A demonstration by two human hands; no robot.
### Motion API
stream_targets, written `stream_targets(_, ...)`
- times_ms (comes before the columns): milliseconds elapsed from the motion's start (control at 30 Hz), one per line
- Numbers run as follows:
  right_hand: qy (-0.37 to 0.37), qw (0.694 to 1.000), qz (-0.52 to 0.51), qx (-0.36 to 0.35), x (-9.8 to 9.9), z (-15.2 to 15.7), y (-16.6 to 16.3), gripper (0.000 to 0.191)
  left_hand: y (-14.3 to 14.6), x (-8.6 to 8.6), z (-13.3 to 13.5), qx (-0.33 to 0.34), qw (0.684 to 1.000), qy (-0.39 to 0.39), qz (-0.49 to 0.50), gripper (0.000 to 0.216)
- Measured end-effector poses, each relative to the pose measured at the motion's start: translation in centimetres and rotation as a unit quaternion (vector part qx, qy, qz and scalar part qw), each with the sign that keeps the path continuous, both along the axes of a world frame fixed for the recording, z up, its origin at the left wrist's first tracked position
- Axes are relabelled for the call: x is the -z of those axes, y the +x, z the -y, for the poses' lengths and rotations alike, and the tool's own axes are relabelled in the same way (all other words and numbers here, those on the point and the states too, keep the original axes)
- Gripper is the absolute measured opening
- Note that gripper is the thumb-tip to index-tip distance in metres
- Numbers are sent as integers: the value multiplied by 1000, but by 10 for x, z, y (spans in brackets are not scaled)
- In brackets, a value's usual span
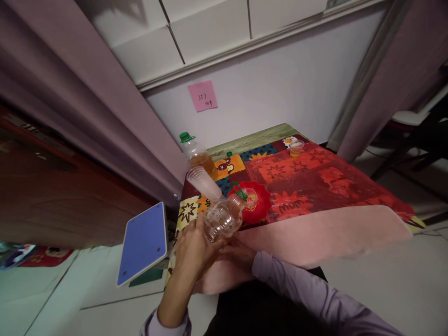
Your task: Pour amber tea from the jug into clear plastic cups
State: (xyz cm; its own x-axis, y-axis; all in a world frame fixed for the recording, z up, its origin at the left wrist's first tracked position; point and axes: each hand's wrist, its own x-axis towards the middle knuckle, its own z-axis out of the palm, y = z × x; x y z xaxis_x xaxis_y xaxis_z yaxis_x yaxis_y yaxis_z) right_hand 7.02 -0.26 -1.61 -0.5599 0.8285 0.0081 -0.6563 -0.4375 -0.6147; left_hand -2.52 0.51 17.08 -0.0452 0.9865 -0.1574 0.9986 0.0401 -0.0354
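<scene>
Both hands show low in the centre of my feed, curled against one clear plastic bottle (224, 219). From my remote seat I see the left hand (189, 245) with its fingers and thumb bent around the bottle's left side, while the right hand (240, 254) presses in from the lower right; its fingertips are partly hidden, so I cannot tell how firmly it grips.

What matters most to me is the bottle's long axis: it runs from the lower left up to the right, the neck with its green ring handle (239, 191) pointing up and away from the hands, over the near left part of the red dish (257, 205). I judge the left hand to have the fuller hold. The body lies between and just above the hands, touching both; whether its base rests on anything I cannot tell.

Just beyond the bottle, toward the upper left, a stack of clear cups (205, 183) lies tilted, and behind it a second bottle (201, 158) with a green top stands on the table (350, 182). Well apart, toward the upper right, I see a small cup (296, 148) with amber liquid.
</scene>
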Motion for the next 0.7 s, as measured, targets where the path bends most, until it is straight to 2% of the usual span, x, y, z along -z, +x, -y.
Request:
stream_targets(233,2,1000,-6,-7,2,0,0,80,3,-3,-1,2,1000,-6,-2,80)
stream_targets(433,16,1000,-10,-10,2,0,-1,72,1,-2,0,2,1000,-6,5,84)
stream_targets(700,1,1000,-5,-5,3,1,0,74,2,-2,-1,-1,1000,-8,4,85)
